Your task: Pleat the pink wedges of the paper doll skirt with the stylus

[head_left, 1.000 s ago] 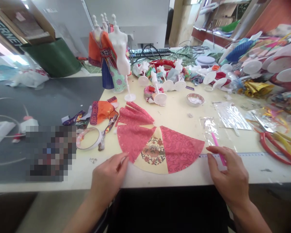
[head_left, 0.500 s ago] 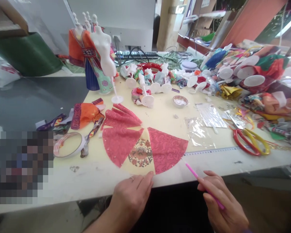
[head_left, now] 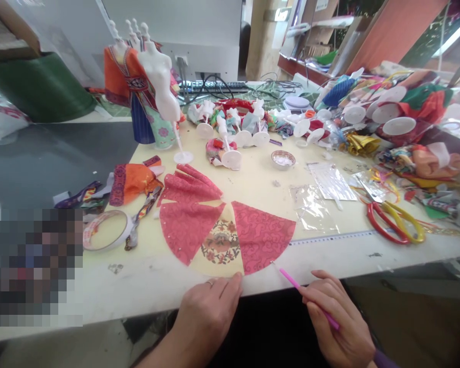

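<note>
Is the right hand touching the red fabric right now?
Apart: the head view shows white tabletop between the right hand and the red fabric.

The right hand points a pink stick toward the red-and-cream fabric, whose edge the left hand touches.

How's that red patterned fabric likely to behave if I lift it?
The red patterned fabric will probably droop, since its far part lies in soft folds. It looks light, with thin panels lying flat on the table, so it may slide easily when nudged.
</note>
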Tool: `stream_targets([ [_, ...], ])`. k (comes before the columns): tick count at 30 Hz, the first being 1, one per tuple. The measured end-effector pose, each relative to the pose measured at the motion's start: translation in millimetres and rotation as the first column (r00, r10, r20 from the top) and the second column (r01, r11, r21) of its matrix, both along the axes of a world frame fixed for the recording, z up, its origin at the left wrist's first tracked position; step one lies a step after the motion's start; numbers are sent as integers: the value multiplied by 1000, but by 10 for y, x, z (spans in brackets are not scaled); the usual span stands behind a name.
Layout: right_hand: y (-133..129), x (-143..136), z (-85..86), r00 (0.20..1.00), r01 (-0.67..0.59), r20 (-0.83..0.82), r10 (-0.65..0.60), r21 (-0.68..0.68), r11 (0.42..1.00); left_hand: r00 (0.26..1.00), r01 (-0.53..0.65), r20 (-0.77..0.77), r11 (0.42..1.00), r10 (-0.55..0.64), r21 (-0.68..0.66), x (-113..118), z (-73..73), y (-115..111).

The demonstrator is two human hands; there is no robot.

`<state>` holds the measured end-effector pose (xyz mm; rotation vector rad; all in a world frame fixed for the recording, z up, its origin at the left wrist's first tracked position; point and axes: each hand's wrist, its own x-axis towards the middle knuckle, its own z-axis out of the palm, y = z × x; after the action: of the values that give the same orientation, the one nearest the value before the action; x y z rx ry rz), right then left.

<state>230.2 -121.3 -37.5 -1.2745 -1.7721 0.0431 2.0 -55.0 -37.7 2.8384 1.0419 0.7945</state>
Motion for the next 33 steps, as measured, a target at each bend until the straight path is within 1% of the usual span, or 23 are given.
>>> stream_targets([
  [4,4,-10,6,1000,17,12,-18,11,1000,1000,8,-17,1000,-8,-1,3,-2,2],
  [10,-8,-1,-28,1000,12,5,-12,15,1000,1000,-5,17,1000,5,-16,0,23,2],
  [18,-10,10,-14,998,25,55,-27,49,998,1000,-5,-3,1000,5,-7,1,10,8],
  [24,-11,14,-37,998,14,58,-17,44,999,1000,-1,-9,1000,1,-14,4,16,6],
  [29,-19,11,-39,999,50,-23,-49,52,997,1000,-1,-13,1000,1,-13,6,13,11],
  [33,-41,21,-75,992,87,-93,-82,41,995,1000,1,-16,1000,-1,-15,0,15,2],
])
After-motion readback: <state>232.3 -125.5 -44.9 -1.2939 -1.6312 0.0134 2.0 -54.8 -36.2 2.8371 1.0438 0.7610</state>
